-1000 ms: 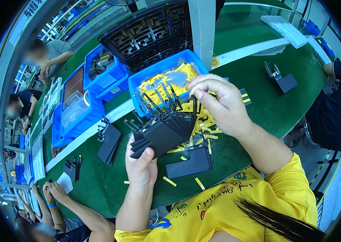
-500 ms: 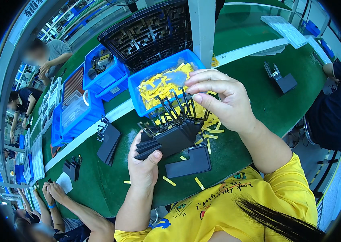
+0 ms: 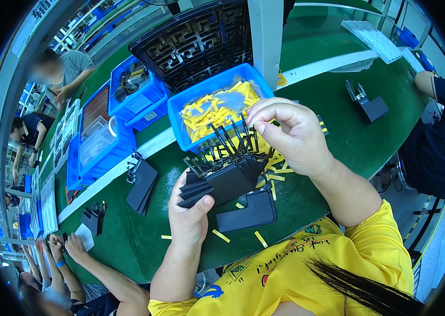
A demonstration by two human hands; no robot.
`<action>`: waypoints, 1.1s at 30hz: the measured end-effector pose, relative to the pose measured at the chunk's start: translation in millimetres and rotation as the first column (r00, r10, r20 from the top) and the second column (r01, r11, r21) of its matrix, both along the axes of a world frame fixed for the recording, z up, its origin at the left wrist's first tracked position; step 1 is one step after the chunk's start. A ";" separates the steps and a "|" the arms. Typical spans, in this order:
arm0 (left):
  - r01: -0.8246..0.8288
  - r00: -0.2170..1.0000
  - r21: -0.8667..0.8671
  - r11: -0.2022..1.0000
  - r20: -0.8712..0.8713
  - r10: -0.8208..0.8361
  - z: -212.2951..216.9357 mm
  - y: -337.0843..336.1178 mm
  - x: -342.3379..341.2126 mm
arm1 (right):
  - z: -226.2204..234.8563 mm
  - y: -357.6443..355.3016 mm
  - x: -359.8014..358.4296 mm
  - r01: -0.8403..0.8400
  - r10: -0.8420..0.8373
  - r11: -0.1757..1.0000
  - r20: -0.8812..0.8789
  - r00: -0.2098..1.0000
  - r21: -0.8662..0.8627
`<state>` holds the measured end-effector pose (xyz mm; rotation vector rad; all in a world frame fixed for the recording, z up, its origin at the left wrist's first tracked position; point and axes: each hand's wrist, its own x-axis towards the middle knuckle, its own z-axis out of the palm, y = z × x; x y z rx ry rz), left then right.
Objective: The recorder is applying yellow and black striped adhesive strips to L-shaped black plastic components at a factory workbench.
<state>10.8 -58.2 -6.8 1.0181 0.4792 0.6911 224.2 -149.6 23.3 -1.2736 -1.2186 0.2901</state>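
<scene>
My left hand (image 3: 192, 221) is closed round a fanned stack of flat black battery packs (image 3: 230, 184), its thumb pressed on the near edge. Thin black connector strips (image 3: 227, 141) stand up from the far side of the stack. My right hand (image 3: 298, 139) is just right of the strip tips, thumb and forefinger pinched together. Whatever is between those fingers is too small to make out. Below the stack, an L-shaped black battery pack (image 3: 248, 213) lies on the green table, with yellow strips (image 3: 275, 177) scattered beside it.
Beyond the stack stands a blue bin (image 3: 175, 124) of yellow strips, backed by an upright black tray (image 3: 196, 45). More battery packs lie left (image 3: 142, 187) and right (image 3: 372, 108). Blue boxes (image 3: 93, 163) line the left. A white post (image 3: 265, 42) rises behind the bin. Other people sit at both sides.
My right hand has drawn slightly down and right from the connector strips, its fingers now more curled together. The stack has barely shifted. The hands of the person at lower left have moved apart.
</scene>
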 end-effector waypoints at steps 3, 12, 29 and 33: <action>-0.008 1.000 0.020 1.000 0.001 0.008 0.6 -1.6 -0.2 | 1.4 -0.1 -0.9 0.046 -0.052 0.993 -0.055 0.997 -0.105; 0.001 1.000 0.058 0.998 -0.024 0.000 -2.6 -1.7 -2.3 | 9.7 -0.6 -0.1 0.207 -0.226 0.974 0.295 0.928 0.096; 0.019 1.000 0.017 1.000 -0.021 -0.018 1.8 -3.8 1.0 | 2.9 1.9 -0.5 0.079 -0.102 0.990 0.200 0.974 0.119; 0.015 1.000 0.038 0.999 -0.024 -0.014 0.7 -4.7 0.4 | 1.5 0.6 -3.4 0.122 -0.120 0.992 0.107 0.987 -0.013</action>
